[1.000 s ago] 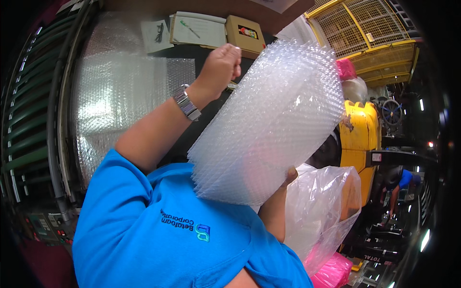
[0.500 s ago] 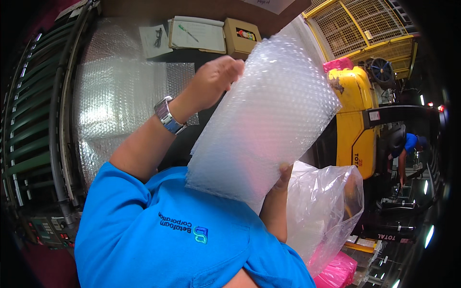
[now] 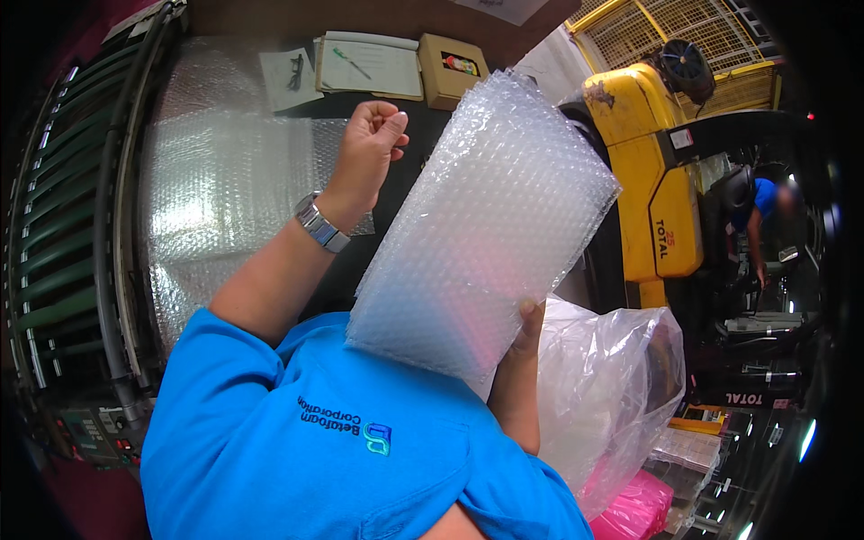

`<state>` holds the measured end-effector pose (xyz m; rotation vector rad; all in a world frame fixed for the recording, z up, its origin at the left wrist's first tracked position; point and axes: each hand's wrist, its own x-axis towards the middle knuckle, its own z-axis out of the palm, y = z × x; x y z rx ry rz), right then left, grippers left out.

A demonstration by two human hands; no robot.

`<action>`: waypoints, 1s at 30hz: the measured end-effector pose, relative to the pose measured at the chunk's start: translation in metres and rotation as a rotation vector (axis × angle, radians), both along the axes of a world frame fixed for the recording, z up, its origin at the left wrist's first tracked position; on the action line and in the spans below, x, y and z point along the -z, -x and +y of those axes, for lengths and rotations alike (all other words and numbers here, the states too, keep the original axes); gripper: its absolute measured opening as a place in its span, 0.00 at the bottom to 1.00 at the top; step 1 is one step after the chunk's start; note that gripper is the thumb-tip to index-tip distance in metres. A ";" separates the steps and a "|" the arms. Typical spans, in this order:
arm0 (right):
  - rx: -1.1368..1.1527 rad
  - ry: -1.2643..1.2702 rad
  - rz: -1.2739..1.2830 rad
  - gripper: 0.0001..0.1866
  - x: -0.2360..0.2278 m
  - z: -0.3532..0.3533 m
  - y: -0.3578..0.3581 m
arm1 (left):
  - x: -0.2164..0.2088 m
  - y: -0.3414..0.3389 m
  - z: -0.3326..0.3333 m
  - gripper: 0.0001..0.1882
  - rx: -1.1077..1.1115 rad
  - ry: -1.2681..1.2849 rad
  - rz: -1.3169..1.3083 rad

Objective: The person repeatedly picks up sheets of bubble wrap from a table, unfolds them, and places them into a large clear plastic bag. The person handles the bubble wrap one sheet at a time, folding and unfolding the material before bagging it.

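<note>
A stack of clear bubble wrap sheets (image 3: 490,234) is held upright at a tilt in front of my chest. My right hand (image 3: 526,331) grips its lower right edge, thumb on the near face and the other fingers hidden behind. To the left of the stack, my left hand (image 3: 369,148), with a metal watch on the wrist, is raised and apart from the sheets. Its fingers are curled in with the thumb against them, and nothing shows in them. More bubble wrap sheets (image 3: 216,198) lie flat on the dark table beyond my left forearm.
Along the table's far side are a clipboard with paper and a green pen (image 3: 371,65), glasses on a sheet (image 3: 294,74) and a small cardboard box (image 3: 453,72). A roller conveyor (image 3: 67,207) runs at left. At right are a clear plastic bag (image 3: 612,378), a yellow forklift (image 3: 643,180) and another person (image 3: 763,202).
My left hand has come away from the bubble wrap's upper edge, moving left. The stack has shifted slightly left and down in my right hand. The yellow forklift has changed position.
</note>
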<state>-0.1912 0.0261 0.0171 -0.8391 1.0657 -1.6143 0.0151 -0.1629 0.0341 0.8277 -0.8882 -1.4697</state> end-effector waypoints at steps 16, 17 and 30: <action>-0.071 -0.118 0.091 0.44 -0.001 -0.012 0.009 | 0.042 -0.013 0.039 0.55 0.703 0.128 0.046; -0.073 -0.113 0.137 0.45 -0.004 -0.014 0.008 | 0.035 -0.014 0.039 0.53 0.756 0.067 0.005; -0.405 0.050 -0.338 0.45 -0.050 -0.053 0.000 | 0.032 -0.054 0.044 0.32 0.699 -0.388 0.262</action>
